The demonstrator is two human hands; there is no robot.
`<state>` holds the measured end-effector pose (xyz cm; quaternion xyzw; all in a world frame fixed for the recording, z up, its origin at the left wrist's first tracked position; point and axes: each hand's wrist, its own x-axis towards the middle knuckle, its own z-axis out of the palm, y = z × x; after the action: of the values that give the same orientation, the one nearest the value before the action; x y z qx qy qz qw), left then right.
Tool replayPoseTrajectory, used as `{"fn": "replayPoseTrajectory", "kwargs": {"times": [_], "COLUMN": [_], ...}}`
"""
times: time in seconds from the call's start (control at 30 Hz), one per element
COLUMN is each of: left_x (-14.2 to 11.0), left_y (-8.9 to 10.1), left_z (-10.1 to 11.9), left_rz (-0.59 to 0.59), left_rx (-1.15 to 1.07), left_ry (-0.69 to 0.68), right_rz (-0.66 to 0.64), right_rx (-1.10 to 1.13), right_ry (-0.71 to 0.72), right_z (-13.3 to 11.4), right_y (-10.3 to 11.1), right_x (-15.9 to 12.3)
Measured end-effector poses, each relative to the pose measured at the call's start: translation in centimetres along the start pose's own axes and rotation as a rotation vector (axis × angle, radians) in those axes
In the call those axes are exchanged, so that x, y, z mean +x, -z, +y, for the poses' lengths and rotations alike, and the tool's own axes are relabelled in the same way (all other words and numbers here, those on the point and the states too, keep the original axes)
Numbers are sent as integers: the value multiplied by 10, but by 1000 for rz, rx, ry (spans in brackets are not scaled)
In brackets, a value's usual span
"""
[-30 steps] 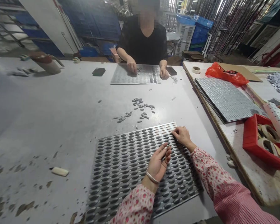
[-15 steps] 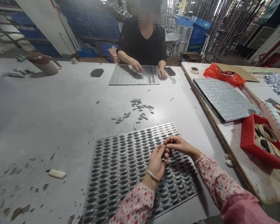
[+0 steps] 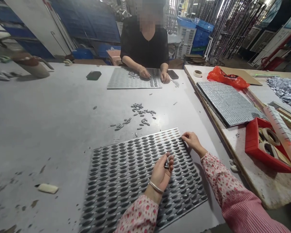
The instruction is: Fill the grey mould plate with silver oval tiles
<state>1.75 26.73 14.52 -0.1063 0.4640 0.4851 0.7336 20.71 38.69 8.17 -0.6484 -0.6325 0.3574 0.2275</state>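
A metal-looking panel (image 3: 126, 171) lies tilted on the table before me, its rows filled with dark grey oval pieces except for some bare slots at the top right. My left hand (image 3: 161, 170), palm up over the panel, has its fingers curled around a few loose oval pieces (image 3: 167, 162). At the panel's upper right edge is my right hand (image 3: 192, 141), thumb and fingertips pinched together; whatever is between them is too small to make out. Beyond the panel's far edge, a scattered pile of oval pieces (image 3: 137, 106) rests on the table.
Across the table (image 3: 50, 129), a co-worker's hands (image 3: 144, 72) are at a second panel (image 3: 118, 79). A side table at right carries stacked panels (image 3: 228, 100), a red bag (image 3: 226, 77) and a red bin (image 3: 254, 155) with tape rolls. A white-handled tool (image 3: 48, 188) lies at left.
My right hand went from the panel's upper right to my left fingertips, then back out to the panel's right edge. My left hand stayed over the panel. The view shifted slightly.
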Motion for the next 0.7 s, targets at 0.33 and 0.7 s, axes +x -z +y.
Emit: {"fn": "replayPoseTrajectory", "kwargs": {"times": [0.33,0.7], "left_x": [1,1], "left_y": [1,4], "left_z": [-1,5], "left_rz": [-36,-175], "left_rx": [-36,-100], "left_ry": [-11,-125], "right_rz": [55,-551], "right_rx": [-179,-5], "right_ry": [2,626], "right_z": [-3,-79], "right_y": [0,-10], "right_x": [0,-43]}}
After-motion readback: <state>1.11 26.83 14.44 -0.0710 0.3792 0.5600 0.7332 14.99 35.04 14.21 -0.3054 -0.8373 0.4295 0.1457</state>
